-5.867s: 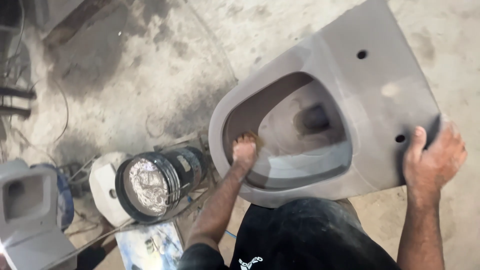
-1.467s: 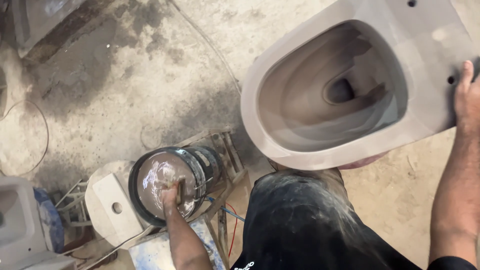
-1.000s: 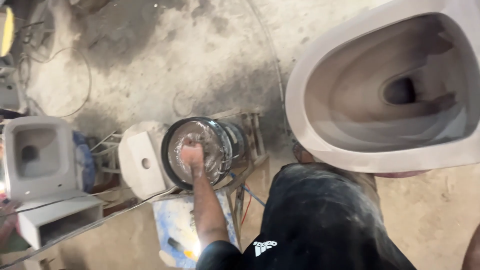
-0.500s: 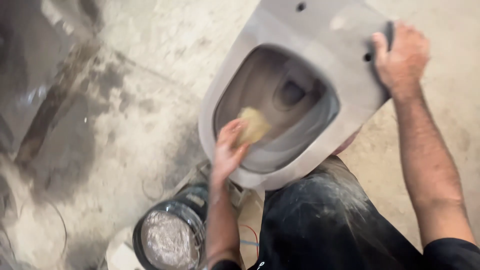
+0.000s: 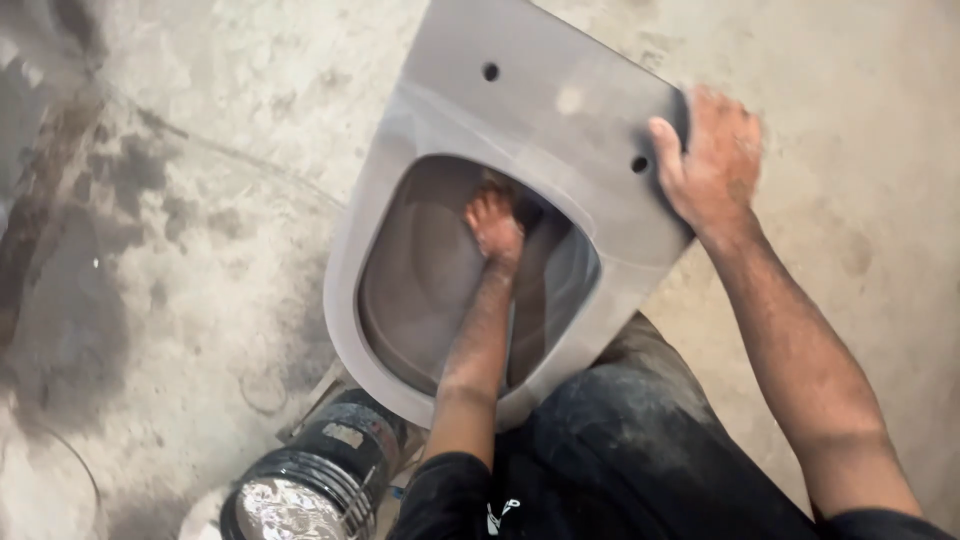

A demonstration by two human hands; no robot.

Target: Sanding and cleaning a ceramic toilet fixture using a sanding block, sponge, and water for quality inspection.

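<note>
A grey unglazed toilet bowl rests tilted against my dark-trousered knees, its opening facing me. My left hand reaches deep inside the bowl, pressed against the inner wall near the drain hole. Its fingers are curled over a yellow sponge that is almost entirely hidden under them. My right hand grips the flat back edge of the bowl at the upper right, beside a mounting hole.
A black bucket holding pale milky liquid stands on the floor at the lower left, just below the bowl's rim. The dusty concrete floor shows dark wet patches on the left.
My left hand went from the bucket up into the bowl with the sponge, then pushed deeper toward the drain. My right hand has kept hold of the back edge.
</note>
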